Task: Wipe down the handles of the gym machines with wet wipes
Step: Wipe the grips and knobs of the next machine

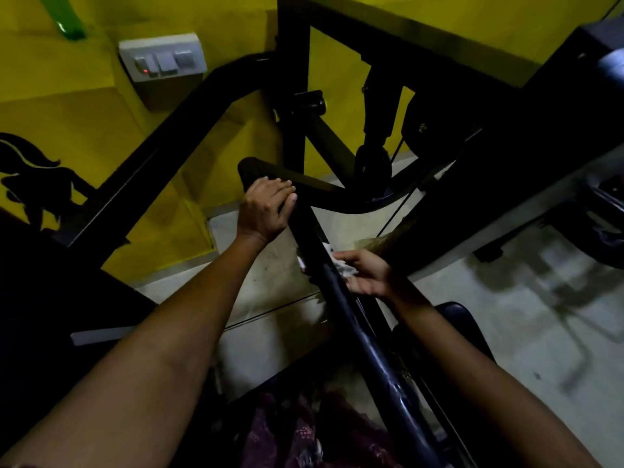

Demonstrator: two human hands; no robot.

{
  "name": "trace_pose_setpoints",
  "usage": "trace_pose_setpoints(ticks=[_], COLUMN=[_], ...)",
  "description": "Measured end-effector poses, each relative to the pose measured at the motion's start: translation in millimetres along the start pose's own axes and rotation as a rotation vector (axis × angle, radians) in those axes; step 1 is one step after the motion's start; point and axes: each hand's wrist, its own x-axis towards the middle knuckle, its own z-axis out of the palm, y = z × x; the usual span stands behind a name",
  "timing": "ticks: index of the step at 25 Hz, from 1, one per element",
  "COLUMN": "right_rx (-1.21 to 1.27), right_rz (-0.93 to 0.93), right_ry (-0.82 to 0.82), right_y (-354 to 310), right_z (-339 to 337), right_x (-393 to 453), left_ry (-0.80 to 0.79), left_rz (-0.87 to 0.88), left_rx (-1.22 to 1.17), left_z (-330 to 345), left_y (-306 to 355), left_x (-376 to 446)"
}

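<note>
The left hand [265, 206] curls its fingers over the upper end of the black bar [341, 298], near its padded grip [251, 168]; the right hand [366, 273] wraps a white wipe [342, 266] round the same bar lower down, fingers holding the wipe against the metal; behind stand a yellow wall [84, 106] with a switch plate [163, 59] and a pale floor [506, 315].

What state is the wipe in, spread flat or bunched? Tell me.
Bunched. The white wet wipe shows as a crumpled wad wrapped around the black bar, pinched in the right hand; no flat sheet shows.
</note>
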Motion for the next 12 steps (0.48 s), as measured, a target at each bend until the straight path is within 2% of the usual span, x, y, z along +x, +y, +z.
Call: trace_pose_setpoints(ticks=[3,7,12], right_rx=[0.018,0.196,0.079], right_rz=[-0.001,-0.003,0.046], right_ry=[0.011,0.026,0.053], right_y=[-8,2,4], right_z=[10,26,15], right_x=[1,15,-7], left_ry=[0.012,0.026,0.030], left_rz=[0.005,0.014,0.019], left_rx=[-0.005,-0.007,-0.013], left_z=[2,3,4], left_y=[1,-1,0], left_x=[2,3,0])
